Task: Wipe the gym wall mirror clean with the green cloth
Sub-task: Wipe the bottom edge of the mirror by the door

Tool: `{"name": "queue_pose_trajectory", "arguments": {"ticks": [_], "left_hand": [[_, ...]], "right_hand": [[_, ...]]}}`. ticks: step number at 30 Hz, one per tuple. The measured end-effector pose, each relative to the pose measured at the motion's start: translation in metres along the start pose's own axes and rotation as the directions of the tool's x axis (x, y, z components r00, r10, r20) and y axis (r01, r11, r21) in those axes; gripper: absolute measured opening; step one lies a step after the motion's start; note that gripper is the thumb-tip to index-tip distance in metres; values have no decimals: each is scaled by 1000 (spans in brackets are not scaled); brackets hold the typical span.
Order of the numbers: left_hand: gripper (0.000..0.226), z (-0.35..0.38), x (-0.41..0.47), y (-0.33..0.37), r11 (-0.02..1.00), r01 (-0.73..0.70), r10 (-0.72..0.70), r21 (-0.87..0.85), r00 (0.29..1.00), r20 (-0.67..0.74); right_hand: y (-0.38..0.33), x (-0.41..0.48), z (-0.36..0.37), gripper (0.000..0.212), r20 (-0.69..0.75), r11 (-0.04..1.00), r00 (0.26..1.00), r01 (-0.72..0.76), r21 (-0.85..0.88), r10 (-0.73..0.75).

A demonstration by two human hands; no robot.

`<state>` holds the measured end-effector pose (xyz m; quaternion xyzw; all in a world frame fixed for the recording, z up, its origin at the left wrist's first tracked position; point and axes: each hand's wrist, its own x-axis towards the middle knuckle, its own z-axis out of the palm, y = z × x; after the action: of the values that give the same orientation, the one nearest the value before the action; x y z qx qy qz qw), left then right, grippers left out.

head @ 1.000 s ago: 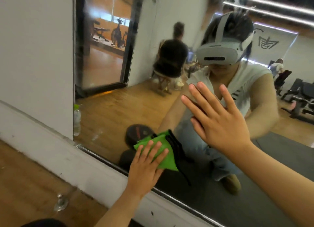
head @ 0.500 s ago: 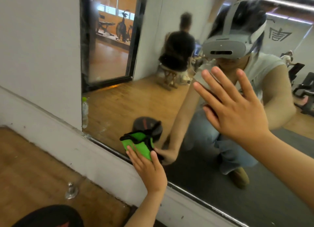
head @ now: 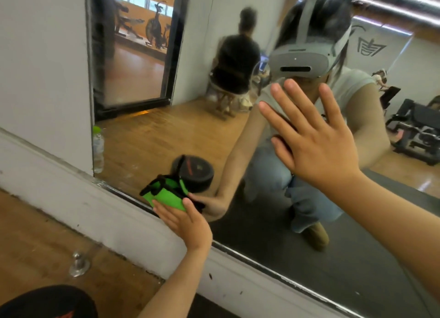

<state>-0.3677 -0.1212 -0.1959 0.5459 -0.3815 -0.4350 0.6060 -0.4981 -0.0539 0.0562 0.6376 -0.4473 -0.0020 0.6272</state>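
Both of our hands are up at the mirror (head: 142, 141). Our left hand (head: 184, 220) presses the cloth (head: 166, 195) against the glass low down, near the mirror's bottom left corner and just above its metal bottom edge. The fingers lie fairly straight over the cloth's lower part, with the thumb at its right side; they push it rather than clutch it. Most of the cloth, green with black trim, bunches above and left of the fingertips. Our right hand (head: 316, 148) is higher and to the right, well apart from the cloth. It lies flat to the glass with its fingers spread and straight, holding nothing. Below the mirror runs a white wall strip (head: 119, 222), then wood floor (head: 35, 234) with a small metal fitting (head: 78, 266). A black disc (head: 197, 174) shows in the reflection just above the cloth.
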Motion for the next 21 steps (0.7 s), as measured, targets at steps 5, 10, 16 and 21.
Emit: {"name": "queue_pose_trajectory", "arguments": {"ticks": [5,10,16,21], "left_hand": [[88,-4,-11,3,983,-181,178,44,982,61],[84,-14,45,23,999,33,-35,-21,995,-90],[68,-29,124,34,929,332,-362,-162,907,-215],[69,-35,118,42,941,323,-338,-103,922,-191]], "right_hand": [[2,-2,1,59,-3,1000,1000,-12,11,12],[2,-1,1,59,2,1000,1000,-7,13,7],[1,-1,0,59,14,1000,1000,-2,6,2],[2,-2,0,59,-11,1000,1000,-1,10,1]]}}
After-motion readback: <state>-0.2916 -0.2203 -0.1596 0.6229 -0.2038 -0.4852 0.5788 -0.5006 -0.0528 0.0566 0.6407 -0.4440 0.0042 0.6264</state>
